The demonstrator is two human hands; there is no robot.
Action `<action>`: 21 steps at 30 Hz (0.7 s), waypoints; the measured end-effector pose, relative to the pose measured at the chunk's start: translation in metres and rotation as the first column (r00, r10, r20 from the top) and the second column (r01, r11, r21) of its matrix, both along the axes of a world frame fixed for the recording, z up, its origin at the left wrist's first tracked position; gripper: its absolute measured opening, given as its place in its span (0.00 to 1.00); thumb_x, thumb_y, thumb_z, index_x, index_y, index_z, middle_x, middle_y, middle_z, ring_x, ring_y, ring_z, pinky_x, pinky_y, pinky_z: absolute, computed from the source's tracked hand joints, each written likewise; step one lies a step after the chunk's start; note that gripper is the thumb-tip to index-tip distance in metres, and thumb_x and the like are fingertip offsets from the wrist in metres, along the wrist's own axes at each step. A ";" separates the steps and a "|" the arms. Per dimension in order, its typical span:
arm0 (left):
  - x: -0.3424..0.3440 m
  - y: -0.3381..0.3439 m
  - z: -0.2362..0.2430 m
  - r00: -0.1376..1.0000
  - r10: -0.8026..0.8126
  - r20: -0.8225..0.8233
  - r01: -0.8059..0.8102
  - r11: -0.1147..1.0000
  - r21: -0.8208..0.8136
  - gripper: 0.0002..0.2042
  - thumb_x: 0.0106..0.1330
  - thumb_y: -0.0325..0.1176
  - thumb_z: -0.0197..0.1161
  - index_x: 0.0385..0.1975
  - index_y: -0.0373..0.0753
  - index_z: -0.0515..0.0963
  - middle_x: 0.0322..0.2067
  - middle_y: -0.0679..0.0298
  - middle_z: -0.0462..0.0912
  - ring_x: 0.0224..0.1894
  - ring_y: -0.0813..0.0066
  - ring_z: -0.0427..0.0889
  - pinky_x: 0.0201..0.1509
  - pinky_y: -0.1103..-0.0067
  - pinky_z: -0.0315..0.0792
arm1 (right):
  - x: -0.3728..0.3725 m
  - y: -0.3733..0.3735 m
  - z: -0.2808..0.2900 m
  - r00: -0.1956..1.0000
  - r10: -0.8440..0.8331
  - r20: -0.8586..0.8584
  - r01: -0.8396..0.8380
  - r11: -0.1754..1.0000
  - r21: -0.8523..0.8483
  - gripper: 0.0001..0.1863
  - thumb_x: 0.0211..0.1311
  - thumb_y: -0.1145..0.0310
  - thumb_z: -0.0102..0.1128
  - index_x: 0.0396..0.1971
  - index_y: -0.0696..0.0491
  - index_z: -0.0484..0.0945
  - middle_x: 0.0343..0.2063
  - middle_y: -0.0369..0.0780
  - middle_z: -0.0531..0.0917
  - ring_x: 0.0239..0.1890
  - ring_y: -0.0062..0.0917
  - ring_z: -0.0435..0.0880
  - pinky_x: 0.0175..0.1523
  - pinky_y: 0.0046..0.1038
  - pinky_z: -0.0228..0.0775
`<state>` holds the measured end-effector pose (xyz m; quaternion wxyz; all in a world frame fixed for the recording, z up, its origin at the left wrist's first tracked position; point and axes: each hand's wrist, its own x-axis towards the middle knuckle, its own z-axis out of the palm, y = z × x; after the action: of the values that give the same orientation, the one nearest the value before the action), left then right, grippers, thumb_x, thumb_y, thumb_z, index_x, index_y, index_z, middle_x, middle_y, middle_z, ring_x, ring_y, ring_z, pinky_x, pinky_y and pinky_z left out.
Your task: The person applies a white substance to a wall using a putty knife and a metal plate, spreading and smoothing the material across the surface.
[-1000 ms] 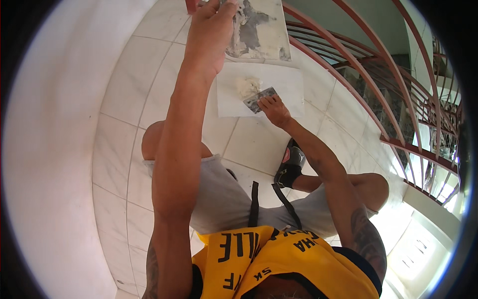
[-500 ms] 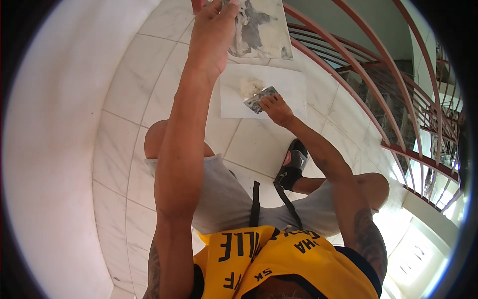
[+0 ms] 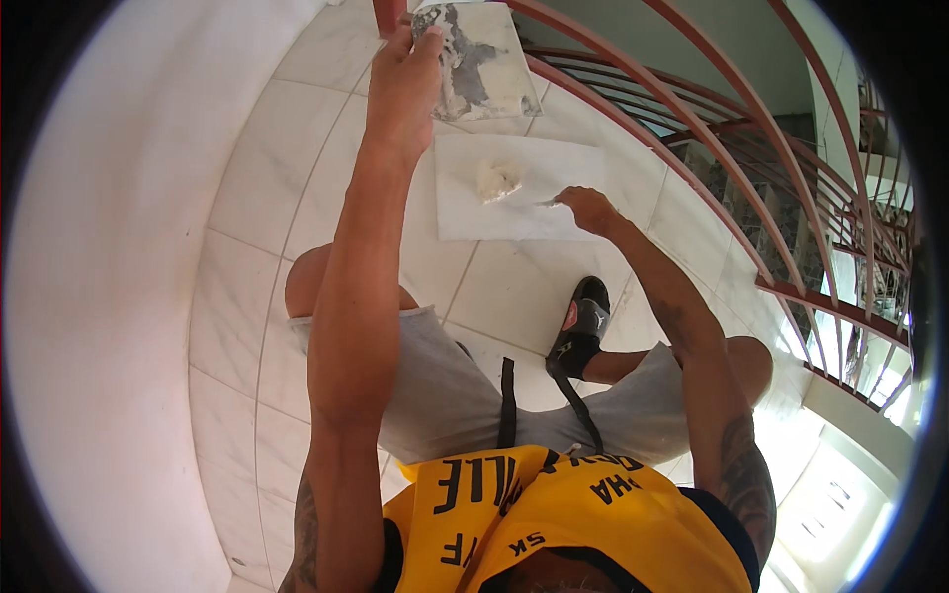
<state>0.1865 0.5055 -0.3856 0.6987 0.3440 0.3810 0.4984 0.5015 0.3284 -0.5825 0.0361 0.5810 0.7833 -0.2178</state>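
At the top of the view my left hand (image 3: 407, 89) is closed on the edge of a square flat board (image 3: 506, 74) smeared with grey and cream paste. My right hand (image 3: 590, 211) pinches a flat scraper (image 3: 547, 204), turned nearly edge-on so its blade shows as a thin strip. Beneath the scraper lies a white rectangular sheet (image 3: 568, 158) on the floor. A small mound of cream-coloured putty (image 3: 498, 182) sits on the sheet, to the left of the scraper and apart from it.
Pale marbled tiles (image 3: 514, 282) cover the floor. A white wall (image 3: 119, 296) rises on the left. Curved reddish-brown railings (image 3: 682, 89) run along the right, with stairs (image 3: 727, 193) beyond them. My foot in a black sandal (image 3: 583, 321) rests below the sheet.
My left hand has brought the board a little to the left. My right hand has moved right, away from the putty, and the scraper has turned from flat to nearly edge-on.
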 end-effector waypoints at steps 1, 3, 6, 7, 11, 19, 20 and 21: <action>0.002 0.001 -0.003 1.000 0.030 -0.005 -0.030 0.999 0.025 0.10 0.65 0.33 0.53 0.37 0.32 0.74 0.30 0.67 0.76 0.31 0.82 0.72 0.37 0.82 0.69 | 0.000 0.003 0.007 0.983 -0.114 -0.144 0.122 0.991 0.047 0.11 0.54 0.74 0.50 0.36 0.53 0.78 0.36 0.45 0.81 0.40 0.39 0.79 0.44 0.36 0.70; 0.002 0.002 -0.008 0.999 0.015 -0.031 -0.014 0.999 0.040 0.11 0.65 0.33 0.53 0.39 0.32 0.74 0.33 0.65 0.76 0.34 0.79 0.74 0.39 0.80 0.70 | 0.002 0.006 0.024 0.950 -0.297 -0.092 0.296 0.955 -0.030 0.10 0.57 0.73 0.51 0.37 0.54 0.78 0.33 0.46 0.80 0.36 0.37 0.80 0.43 0.33 0.71; 0.004 0.005 -0.018 0.997 -0.010 -0.079 0.013 0.999 0.044 0.11 0.65 0.33 0.53 0.40 0.31 0.73 0.35 0.63 0.77 0.35 0.78 0.75 0.39 0.80 0.71 | -0.006 0.005 0.055 0.781 -0.607 -0.145 0.589 0.794 -0.149 0.09 0.60 0.69 0.54 0.37 0.56 0.77 0.26 0.43 0.80 0.29 0.29 0.79 0.37 0.29 0.70; 0.005 0.005 -0.022 0.995 -0.015 -0.102 0.017 1.000 0.026 0.11 0.65 0.32 0.53 0.40 0.32 0.74 0.33 0.64 0.78 0.32 0.79 0.74 0.37 0.80 0.70 | -0.006 0.004 0.064 0.648 -0.720 -0.247 0.685 0.693 -0.225 0.09 0.61 0.67 0.56 0.36 0.57 0.78 0.22 0.39 0.79 0.27 0.24 0.78 0.34 0.28 0.69; 0.029 0.002 -0.041 0.990 -0.093 -0.102 0.094 0.996 0.003 0.10 0.65 0.32 0.53 0.39 0.32 0.74 0.32 0.63 0.78 0.32 0.79 0.76 0.36 0.81 0.71 | 0.019 -0.011 0.066 0.263 -0.740 -0.619 0.777 0.543 -0.319 0.12 0.60 0.63 0.57 0.33 0.59 0.78 0.18 0.31 0.73 0.23 0.14 0.67 0.30 0.21 0.63; 0.043 -0.001 -0.028 0.955 -0.204 0.214 0.256 0.932 -0.256 0.09 0.65 0.30 0.51 0.38 0.30 0.72 0.35 0.58 0.78 0.34 0.73 0.78 0.38 0.77 0.75 | -0.091 0.033 0.256 0.680 -0.408 -0.609 0.709 0.578 0.405 0.08 0.61 0.74 0.54 0.39 0.58 0.76 0.26 0.36 0.77 0.27 0.17 0.72 0.34 0.19 0.65; 0.043 0.002 -0.029 0.956 -0.201 0.214 0.252 0.934 -0.252 0.09 0.65 0.30 0.51 0.38 0.30 0.72 0.35 0.58 0.78 0.34 0.73 0.78 0.38 0.77 0.75 | -0.105 0.040 0.266 0.786 -0.259 -0.562 0.591 0.583 0.557 0.11 0.58 0.78 0.54 0.42 0.59 0.75 0.32 0.40 0.80 0.32 0.22 0.77 0.39 0.22 0.69; 0.045 0.004 -0.031 0.928 -0.241 0.285 0.321 0.904 -0.281 0.09 0.65 0.29 0.51 0.39 0.30 0.72 0.36 0.57 0.77 0.35 0.72 0.79 0.39 0.77 0.75 | -0.109 0.043 0.267 0.788 -0.260 -0.558 0.589 0.582 0.561 0.11 0.58 0.78 0.54 0.42 0.59 0.75 0.32 0.40 0.80 0.32 0.22 0.77 0.39 0.22 0.69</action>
<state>0.2319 0.5091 -0.4161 0.8518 0.2127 0.3146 0.3608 0.3925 0.3717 -0.3152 -0.4133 0.6618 0.6252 -0.0187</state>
